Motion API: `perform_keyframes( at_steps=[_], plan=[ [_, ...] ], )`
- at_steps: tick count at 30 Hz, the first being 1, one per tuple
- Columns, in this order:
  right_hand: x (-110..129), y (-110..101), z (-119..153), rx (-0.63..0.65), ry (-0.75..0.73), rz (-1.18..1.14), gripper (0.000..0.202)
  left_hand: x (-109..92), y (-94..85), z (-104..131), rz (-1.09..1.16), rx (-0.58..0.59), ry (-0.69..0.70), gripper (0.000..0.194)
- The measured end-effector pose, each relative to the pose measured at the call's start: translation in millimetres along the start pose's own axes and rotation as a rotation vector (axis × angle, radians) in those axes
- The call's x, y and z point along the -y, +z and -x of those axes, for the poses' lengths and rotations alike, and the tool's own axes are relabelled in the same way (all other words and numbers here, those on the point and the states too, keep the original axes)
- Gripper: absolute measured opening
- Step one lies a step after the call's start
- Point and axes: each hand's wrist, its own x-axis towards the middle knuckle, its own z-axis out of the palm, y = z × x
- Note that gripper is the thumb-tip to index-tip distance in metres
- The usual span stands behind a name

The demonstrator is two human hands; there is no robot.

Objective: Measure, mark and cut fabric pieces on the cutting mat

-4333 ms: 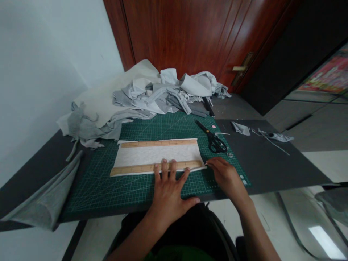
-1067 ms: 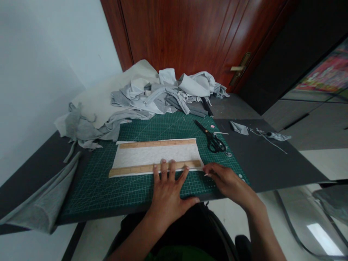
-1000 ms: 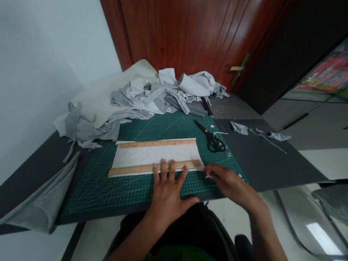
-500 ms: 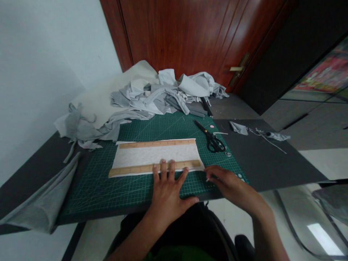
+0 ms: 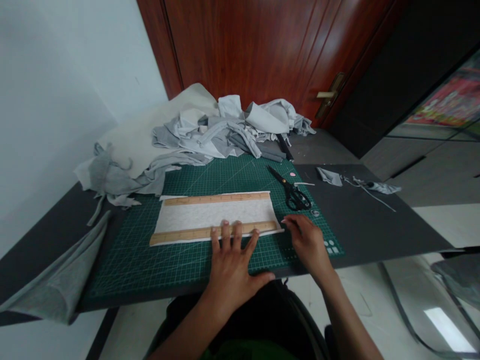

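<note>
A pale rectangular piece of cloth (image 5: 213, 215) lies flat on the green cutting mat (image 5: 157, 270). Two wooden rulers rest along its long edges, a far ruler (image 5: 217, 198) and a near ruler (image 5: 187, 234). My left hand (image 5: 230, 265) is spread open, its fingertips pressing on the near ruler and the cloth's front edge. By the cloth's right edge, my right hand (image 5: 307, 242) is closed in a pinch; whatever its fingertips hold is too small to make out. Black-handled scissors (image 5: 298, 199) lie just beyond that hand.
Grey and white cloth scraps (image 5: 225, 130) are heaped along the back, against a wooden door (image 5: 247, 50). A grey cloth (image 5: 63, 275) hangs over the table's left front edge. Small scraps (image 5: 330, 176) lie on the dark table (image 5: 375, 230) at right.
My right hand has moved slightly up, away from me, from the cloth's lower right corner to its right edge. My left hand, the rulers and the scissors stay put.
</note>
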Motion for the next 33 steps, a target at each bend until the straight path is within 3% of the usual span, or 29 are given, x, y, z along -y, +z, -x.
perform_keyframes(
  at_steps=[20, 27, 33],
  plan=[
    [7, -33, -2, 0.579, 0.060, -0.147, 0.018, -1, 0.5, 0, 0.023, -0.025, 0.000, 0.115],
    [9, -42, -1, 0.656, 0.089, -0.134, 0.020, -1, 0.2, 0, -0.008, -0.023, -0.001, 0.115],
    [4, -42, -2, 0.621, 0.089, -0.122, 0.021, -1, 0.5, 1, -0.022, -0.018, 0.010, 0.112]
  ],
)
